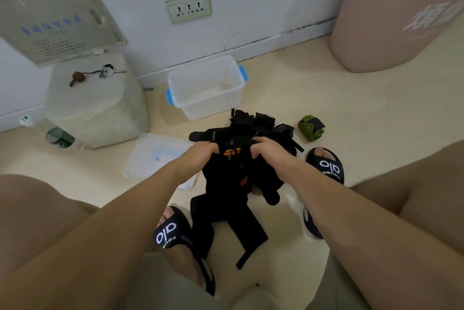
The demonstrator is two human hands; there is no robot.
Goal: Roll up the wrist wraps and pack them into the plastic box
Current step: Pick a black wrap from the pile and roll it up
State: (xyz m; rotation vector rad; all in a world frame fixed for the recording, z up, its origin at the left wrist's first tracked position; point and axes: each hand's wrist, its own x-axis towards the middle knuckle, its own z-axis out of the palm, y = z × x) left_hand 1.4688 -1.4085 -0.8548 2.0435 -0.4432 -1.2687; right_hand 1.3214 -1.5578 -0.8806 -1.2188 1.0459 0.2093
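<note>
- Head view: nearest the camera are the person's bare knees and forearms, and below them two feet in black slides [173, 234], one on each side of the work.
- The left hand [200, 152] and right hand [270, 151] both have their fingers curled round the top edge of a black wrist wrap [231, 174] with orange marks, holding it up between them; its long tail hangs down from the grip and trails on the floor [376, 108] between the feet.
- Just beyond the grip lies a loose heap of more black wraps [261, 121], not rolled.
- Beyond the grip and to its right, a green wrap [311, 127] sits on the floor already rolled but not packed.
- Farther beyond the grip, by the wall, stands the plastic box [206, 88], open; no wrap shows inside it. Its lid [153, 156] lies flat just left of the grip.
- Judgement: the task is at an early stage. One wrap looks rolled, one is in hand with rolling barely begun, and the rest, plus all the packing, remain.
</note>
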